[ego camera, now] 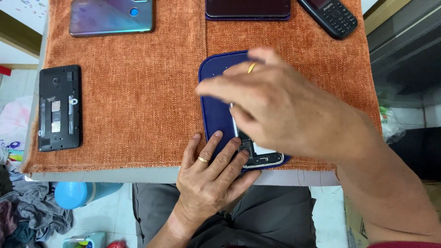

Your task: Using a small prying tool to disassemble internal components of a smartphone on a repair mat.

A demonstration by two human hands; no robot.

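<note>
A dark blue phone back cover [215, 108] lies on the orange cloth [142, 110] near the table's front edge, with an opened phone body [262, 158] showing at its lower right. My left hand [209, 177] rests flat, fingers spread, on the cover's lower end. My right hand [280, 108] hovers over the cover and phone, blurred, fingers extended leftward, thumb tucked near the phone's inner edge. Whether it grips anything is hidden. Both hands wear a gold ring.
An opened black phone [59, 108] lies at the left edge. A shiny blue-purple phone [111, 17], a dark phone [248, 9] and a black keypad phone [331, 16] line the far side. A light blue bottle [78, 193] and clothes lie on the floor.
</note>
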